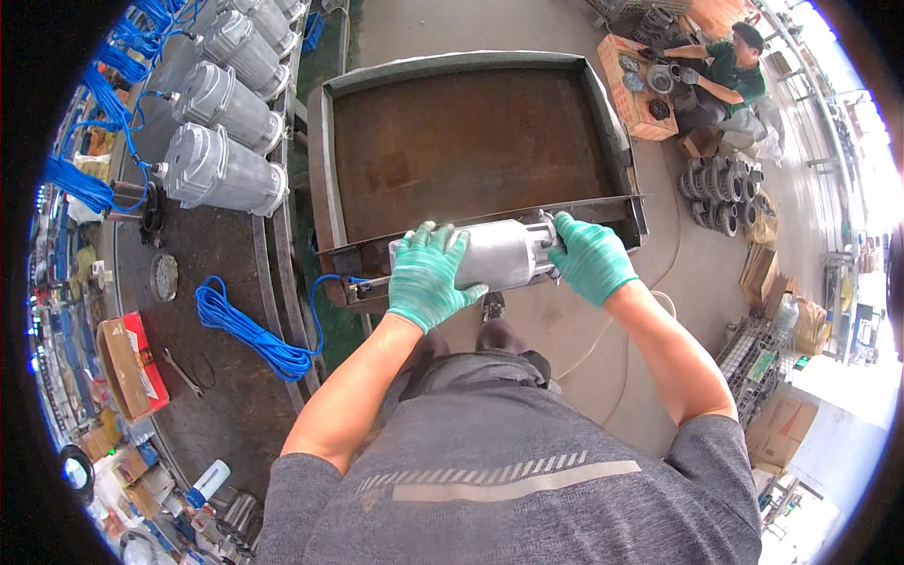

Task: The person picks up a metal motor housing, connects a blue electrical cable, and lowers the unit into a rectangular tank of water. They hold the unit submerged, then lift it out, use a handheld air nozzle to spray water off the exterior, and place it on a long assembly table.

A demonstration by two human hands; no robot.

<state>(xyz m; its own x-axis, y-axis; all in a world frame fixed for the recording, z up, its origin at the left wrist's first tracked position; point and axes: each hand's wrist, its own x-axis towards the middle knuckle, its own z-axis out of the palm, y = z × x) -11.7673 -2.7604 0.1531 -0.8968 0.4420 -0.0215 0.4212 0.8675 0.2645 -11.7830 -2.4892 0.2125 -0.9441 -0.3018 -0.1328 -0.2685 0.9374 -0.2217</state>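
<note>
Two gloved hands [428, 278] [595, 259] palm-down, fingers [458, 249] clamped on opposite ends of a metal cylinder [504, 252].

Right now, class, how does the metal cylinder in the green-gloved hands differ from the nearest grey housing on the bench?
The metal cylinder is held by the left hand and right hand; the grey housing sits untouched on the bench. The metal cylinder has an open, barred section toward its right end; the grey housing shows a wide flange there. Both are grey metal and roughly cylindrical.
</note>
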